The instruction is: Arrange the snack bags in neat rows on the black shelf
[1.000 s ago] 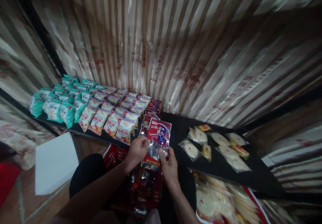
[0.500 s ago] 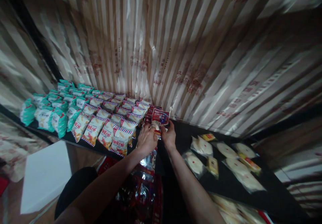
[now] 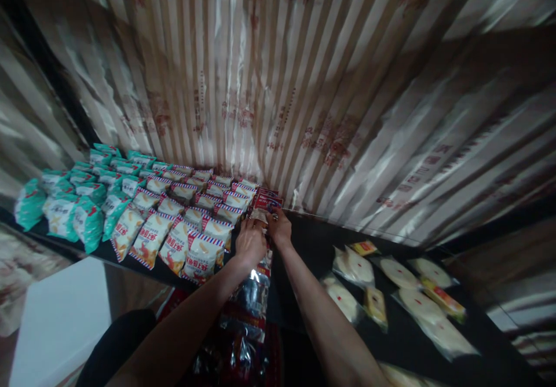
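Note:
Both my hands reach forward over a black shelf [image 3: 313, 242]. My left hand [image 3: 249, 241] and my right hand [image 3: 278, 227] pinch a red snack packet [image 3: 266, 203] between them, laying it at the back of a column of like red packets near the striped curtain [image 3: 269, 86]. The fingers of both hands are curled on the packet's near edge. Just left of my left hand lie rows of white packets with red-and-blue striped edges [image 3: 191, 248]. Further left lie teal packets [image 3: 65, 207].
Clear bags of pale round cakes [image 3: 408, 288] and small yellow packets [image 3: 376, 305] lie on the shelf at right. A basket of shiny red packets [image 3: 243, 329] sits below my arms. A white box [image 3: 56, 317] stands at lower left.
Both hands carried the red packet from near my body forward to the back of the shelf and lowered it flat onto the red column. The view shifted with them.

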Action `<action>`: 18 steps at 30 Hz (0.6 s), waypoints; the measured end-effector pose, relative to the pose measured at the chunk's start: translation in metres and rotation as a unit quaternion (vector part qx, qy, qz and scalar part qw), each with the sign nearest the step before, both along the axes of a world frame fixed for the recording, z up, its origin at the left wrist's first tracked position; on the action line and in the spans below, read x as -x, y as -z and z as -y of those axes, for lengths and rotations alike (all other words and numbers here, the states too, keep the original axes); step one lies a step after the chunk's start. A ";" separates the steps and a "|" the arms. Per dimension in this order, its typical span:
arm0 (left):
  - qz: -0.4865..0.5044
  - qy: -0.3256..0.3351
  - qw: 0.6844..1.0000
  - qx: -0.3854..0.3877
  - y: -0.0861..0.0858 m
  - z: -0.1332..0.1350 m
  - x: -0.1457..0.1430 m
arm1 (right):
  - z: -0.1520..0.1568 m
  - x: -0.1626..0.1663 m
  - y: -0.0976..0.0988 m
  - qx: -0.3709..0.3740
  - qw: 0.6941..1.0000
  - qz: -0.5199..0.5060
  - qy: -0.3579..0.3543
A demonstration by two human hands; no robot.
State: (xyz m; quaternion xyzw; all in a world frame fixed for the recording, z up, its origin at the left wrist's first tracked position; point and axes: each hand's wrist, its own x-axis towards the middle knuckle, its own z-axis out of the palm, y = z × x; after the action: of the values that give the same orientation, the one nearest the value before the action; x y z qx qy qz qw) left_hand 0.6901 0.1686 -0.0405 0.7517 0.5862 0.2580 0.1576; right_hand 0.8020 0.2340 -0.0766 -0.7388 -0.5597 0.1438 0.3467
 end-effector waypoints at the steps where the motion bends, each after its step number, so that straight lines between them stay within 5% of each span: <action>1: -0.005 -0.003 1.000 0.004 0.001 -0.001 0.000 | -0.001 0.001 -0.002 0.020 1.000 0.019 0.000; 7: -0.031 -0.007 0.999 0.017 0.004 -0.002 -0.001 | 0.001 0.004 -0.005 0.092 0.989 0.114 0.003; 13: -0.035 -0.022 0.999 0.025 0.012 -0.004 -0.001 | 0.003 0.011 0.000 -0.002 0.984 0.176 0.006; 18: -0.027 -0.031 0.999 0.013 0.018 -0.005 -0.003 | -0.013 0.013 0.003 -0.002 0.973 0.207 -0.106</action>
State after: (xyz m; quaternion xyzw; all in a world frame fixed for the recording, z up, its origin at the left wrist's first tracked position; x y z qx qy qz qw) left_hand 0.6927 0.1738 -0.0586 0.7379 0.6165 0.2346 0.1428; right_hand 0.7885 0.2467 -0.0796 -0.6881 -0.6950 0.0228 0.2073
